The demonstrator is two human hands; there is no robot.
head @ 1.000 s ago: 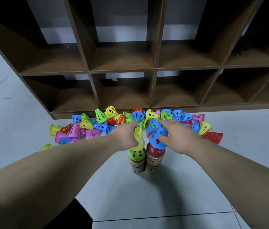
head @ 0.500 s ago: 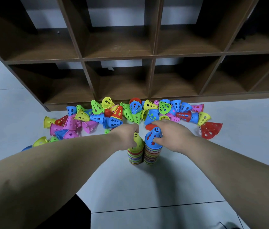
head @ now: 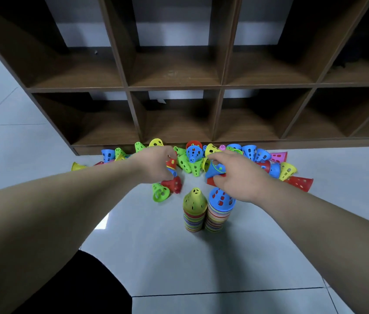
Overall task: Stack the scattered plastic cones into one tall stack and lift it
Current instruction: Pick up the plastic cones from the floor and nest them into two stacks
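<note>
Two short stacks of coloured cones stand side by side on the floor: the left stack [head: 194, 211] has a yellow cone on top, the right stack [head: 220, 207] a blue one. Behind them lies a pile of scattered cones [head: 201, 157] along the shelf's foot. My left hand [head: 156, 165] reaches into the pile, its fingers curled round a red cone [head: 171, 163]. My right hand [head: 235, 172] grips a blue cone [head: 215, 169] just beyond the right stack. A green cone [head: 160, 193] and a red cone [head: 174, 184] lie under my left hand.
A dark wooden cubby shelf [head: 219, 87] with empty compartments stands right behind the pile. More cones lie at the far right, among them a red one [head: 300, 182] and a yellow one [head: 287, 171]. Grey tiled floor [head: 201, 268] spreads in front of the stacks.
Both hands have left the stack tops, where they set a yellow and a blue cone, and moved forward into the pile to take hold of a red and a blue cone.
</note>
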